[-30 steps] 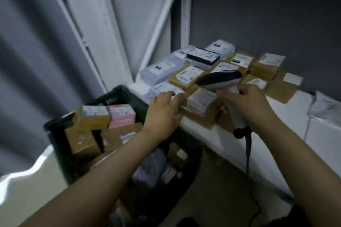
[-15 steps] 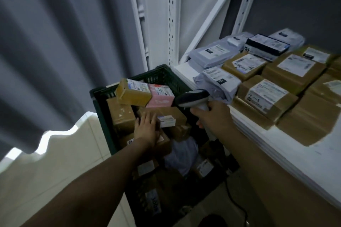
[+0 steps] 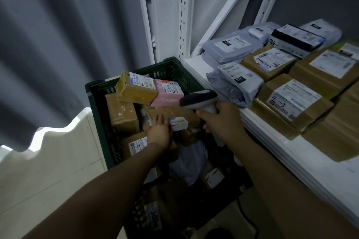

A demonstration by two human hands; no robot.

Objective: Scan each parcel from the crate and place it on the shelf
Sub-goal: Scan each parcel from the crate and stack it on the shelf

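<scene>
A dark green plastic crate stands on the floor left of the white shelf, filled with several parcels. A yellow-brown box and a pink box lie on top at the back. My left hand reaches into the crate, its fingers laid flat on a brown parcel beside a small white box. My right hand grips a grey handheld scanner above the crate's right side, its head pointing left. Several brown boxes and grey mailer bags lie on the shelf.
White slotted shelf uprights and a diagonal brace rise behind the crate. A grey curtain hangs at the left over a pale tiled floor. The scanner's black cable trails down under the shelf's front edge.
My left hand left the parcels on the shelf and went down into the crate. My right hand carried the scanner left, from over the shelf to over the crate. My view swung left.
</scene>
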